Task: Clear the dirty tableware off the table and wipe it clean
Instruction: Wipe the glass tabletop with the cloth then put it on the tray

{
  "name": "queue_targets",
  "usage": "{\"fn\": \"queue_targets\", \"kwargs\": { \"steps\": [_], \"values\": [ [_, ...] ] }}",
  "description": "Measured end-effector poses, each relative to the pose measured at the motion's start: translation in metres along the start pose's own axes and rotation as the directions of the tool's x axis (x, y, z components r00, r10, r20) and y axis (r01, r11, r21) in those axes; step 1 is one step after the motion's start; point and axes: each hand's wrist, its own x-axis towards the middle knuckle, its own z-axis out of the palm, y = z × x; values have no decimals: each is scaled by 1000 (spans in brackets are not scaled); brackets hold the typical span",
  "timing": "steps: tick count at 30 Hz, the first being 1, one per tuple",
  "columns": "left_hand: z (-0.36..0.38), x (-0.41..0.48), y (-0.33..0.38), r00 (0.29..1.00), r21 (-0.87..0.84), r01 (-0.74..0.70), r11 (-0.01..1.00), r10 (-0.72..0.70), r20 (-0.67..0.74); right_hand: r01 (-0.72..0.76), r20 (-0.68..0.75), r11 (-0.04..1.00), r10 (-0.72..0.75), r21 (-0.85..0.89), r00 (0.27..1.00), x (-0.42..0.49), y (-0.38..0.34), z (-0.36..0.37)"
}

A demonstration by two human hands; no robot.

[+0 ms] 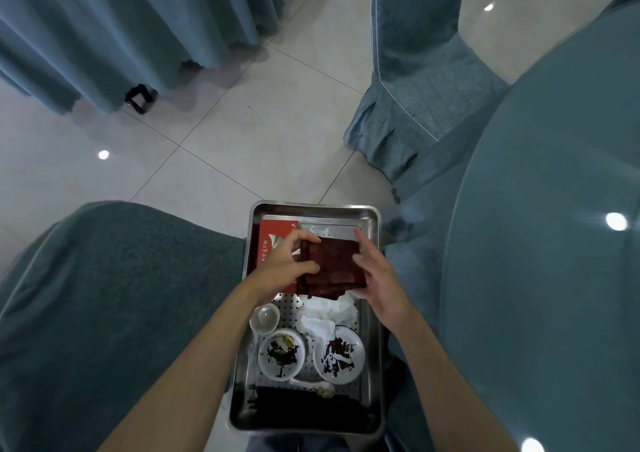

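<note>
- Both forearms reach up from the bottom edge, bare and converging over a steel tray (313,206) that sits in the narrow gap between a covered chair (104,296) on the left and the round worktop (554,244) on the right.
- At the near end of the tray, dark chopsticks (294,396) lie crosswise, with a white spoon (317,386) just beyond them.
- Next up are a dirty bowl (282,353) on the left and a dirty plate (339,354) on the right, side by side and both smeared dark.
- A small cup (265,318) sits against the left wall, and crumpled white napkins (329,316) are heaped beside it.
- And the action: a folded dark red cloth (337,264) is held over the far half of the tray. The left hand (287,261) has its fingers curled and pinches the cloth's left edge. The right hand (377,278) grips the right edge, thumb on top.
- A red packet (273,240) lies flat in the far left corner, partly under the left hand.
- The worktop's glossy teal surface curves close past the tray's right rim.
- Open tiled floor (242,122) stretches beyond the tray, bounded by a second covered chair (415,88) and another table's skirt (104,36).
</note>
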Motion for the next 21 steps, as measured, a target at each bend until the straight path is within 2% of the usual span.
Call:
{"fn": "queue_targets", "kwargs": {
  "steps": [2, 5, 7, 9, 12, 16, 21],
  "values": [
    [0, 11, -8, 999, 4, -36, 999, 36, 4, -39, 25, 999, 40, -17, 999, 9, 10, -7],
    [-2, 33, -24, 996, 6, -85, 996, 85, -30, -7, -1, 994, 7, -107, 1000, 25, 22, -20],
    [-1, 52, -39, 994, 5, -83, 997, 83, -73, 42, -90, 994, -52, -104, 995, 40, 31, -26],
    [4, 75, -55, 990, 19, -76, 997, 78, -116, 119, -193, 974, -156, -193, 969, 61, 41, -32],
    [15, 113, -77, 979, 67, -106, 992, 116, -167, 187, -288, 860, -352, -474, 890, 98, 62, -46],
    [24, 167, -107, 960, 212, -162, 964, 204, -193, 156, -363, 756, -471, -636, 804, 140, 86, -60],
    [34, 221, -144, 924, 494, -154, 856, 302, -235, 117, -247, 569, -521, -814, 817, 186, 114, -74]
  ]
}}
